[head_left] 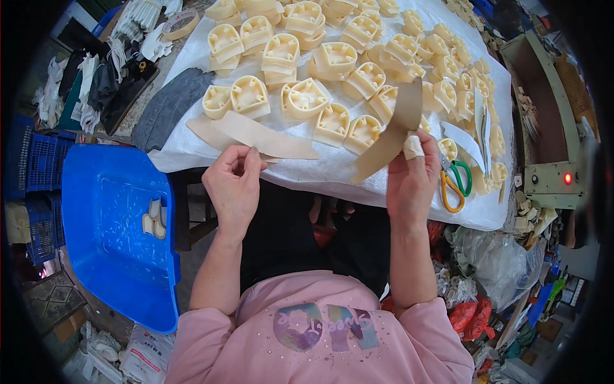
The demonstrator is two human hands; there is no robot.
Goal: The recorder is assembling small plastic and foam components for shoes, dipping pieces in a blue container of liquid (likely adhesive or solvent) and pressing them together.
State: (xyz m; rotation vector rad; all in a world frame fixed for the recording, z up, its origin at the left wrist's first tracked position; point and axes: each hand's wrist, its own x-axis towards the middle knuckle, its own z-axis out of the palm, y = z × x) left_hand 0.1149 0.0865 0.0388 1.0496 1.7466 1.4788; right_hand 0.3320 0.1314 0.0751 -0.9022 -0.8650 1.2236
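My right hand [412, 176] grips a curved tan strip [407, 109] between thumb and fingers, holding it up over the table's near edge. White tape is wrapped round one of that hand's digits. My left hand [233, 189] is closed, thumb against curled fingers, and whatever it may pinch is hidden. Just beyond it, overlapping pale beige strips [275, 139] lie on the white sheet [288, 169]. Many cream moulded pieces [306, 99], rounded with raised walls, spread across the sheet beyond both hands. Scissors [451, 200] with orange and green handles rest right of my right hand.
A blue tub [115, 269] stands at the left with a few cream pieces [154, 219] inside. Dark grey sheets [169, 105] and a tape roll [181, 24] lie at the table's left. On the right are a greenish machine [553, 176] with a red light and plastic bags [499, 262].
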